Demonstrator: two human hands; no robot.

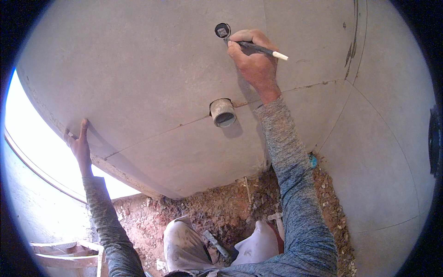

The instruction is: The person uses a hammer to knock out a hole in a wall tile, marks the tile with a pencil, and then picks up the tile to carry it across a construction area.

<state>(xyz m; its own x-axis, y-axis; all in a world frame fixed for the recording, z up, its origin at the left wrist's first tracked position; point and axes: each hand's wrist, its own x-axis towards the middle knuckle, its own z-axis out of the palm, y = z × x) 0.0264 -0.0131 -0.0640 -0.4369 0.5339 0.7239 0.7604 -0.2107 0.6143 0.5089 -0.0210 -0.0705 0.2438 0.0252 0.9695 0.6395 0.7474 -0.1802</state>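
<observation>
My right hand is closed around a slim dark marker with a cream-coloured end. Its tip is at the lower rim of a small round hole in the grey tiled wall; something square and pale sits inside the hole. Below it a short pipe stub juts out at a tile joint. At the wall's left edge my left hand rests against the tile, thumb stretched out and apart from the bent fingers. Part of those fingers is hard to make out.
A wall with thin curved joint lines stands on the right. Reddish rubble covers the ground below, with a hammer and a grey-handled tool near my knees. A wooden frame stands lower left, by a bright opening.
</observation>
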